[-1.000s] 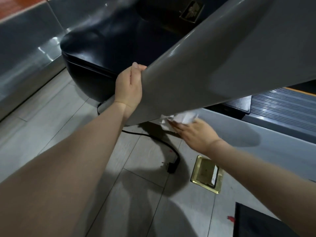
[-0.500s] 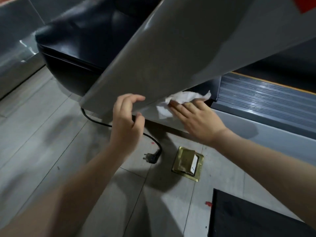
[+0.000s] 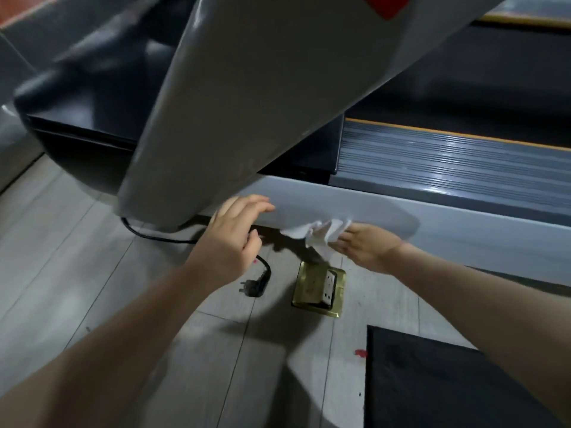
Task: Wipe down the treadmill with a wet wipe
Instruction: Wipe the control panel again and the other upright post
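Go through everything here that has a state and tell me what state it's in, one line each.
Wet wipe: crumpled, held against the treadmill side rail.
Right hand: holds the wipe.
Left hand: fingers loosely curled, holding nothing.
Power plug: unplugged, lying on the floor.
Floor socket: lid popped up, nothing plugged in.

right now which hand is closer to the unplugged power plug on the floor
Left. The left hand hovers just above and left of the plug; the right hand, holding the wipe, is farther right.
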`<state>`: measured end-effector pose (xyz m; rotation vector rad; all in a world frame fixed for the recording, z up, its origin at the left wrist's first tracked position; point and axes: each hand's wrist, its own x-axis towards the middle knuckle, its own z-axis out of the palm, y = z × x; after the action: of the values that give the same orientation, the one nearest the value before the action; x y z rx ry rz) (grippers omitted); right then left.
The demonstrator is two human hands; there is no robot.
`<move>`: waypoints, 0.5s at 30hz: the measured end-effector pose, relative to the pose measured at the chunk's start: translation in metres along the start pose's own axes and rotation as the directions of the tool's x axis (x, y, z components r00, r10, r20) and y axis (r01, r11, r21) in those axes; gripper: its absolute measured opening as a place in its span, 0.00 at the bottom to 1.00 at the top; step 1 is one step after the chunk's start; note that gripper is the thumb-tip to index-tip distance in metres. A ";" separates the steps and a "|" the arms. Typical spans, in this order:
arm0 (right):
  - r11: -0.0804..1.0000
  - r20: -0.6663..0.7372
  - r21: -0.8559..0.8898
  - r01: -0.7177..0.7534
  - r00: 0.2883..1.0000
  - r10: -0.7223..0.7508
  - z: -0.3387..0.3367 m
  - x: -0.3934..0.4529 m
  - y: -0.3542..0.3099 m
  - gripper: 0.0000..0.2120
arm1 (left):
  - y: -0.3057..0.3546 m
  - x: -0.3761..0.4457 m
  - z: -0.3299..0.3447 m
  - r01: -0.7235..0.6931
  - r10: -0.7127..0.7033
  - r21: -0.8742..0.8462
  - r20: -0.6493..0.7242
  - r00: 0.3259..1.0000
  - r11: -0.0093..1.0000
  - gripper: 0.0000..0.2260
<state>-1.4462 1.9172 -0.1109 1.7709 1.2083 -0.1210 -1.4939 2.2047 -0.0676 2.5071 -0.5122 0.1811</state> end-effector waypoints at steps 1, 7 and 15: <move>1.000 0.045 -0.002 0.001 0.999 -0.001 0.005 -0.005 -0.004 0.29 | 0.002 0.001 0.001 0.003 -0.004 0.013 0.026 1.000 1.000 0.22; 0.857 -0.373 0.343 -0.384 0.782 0.499 -0.012 -0.026 0.028 0.27 | 0.020 0.021 0.008 -0.041 0.037 0.023 0.135 0.990 0.999 0.23; 0.989 -0.043 0.083 -0.123 0.991 0.127 0.037 -0.039 -0.018 0.26 | 0.045 0.053 0.018 -0.149 0.140 0.143 0.075 0.987 0.978 0.26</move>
<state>-1.4654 1.8649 -0.1213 1.9246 1.1361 -0.0547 -1.4624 2.1434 -0.0475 2.6273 -0.7333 0.2011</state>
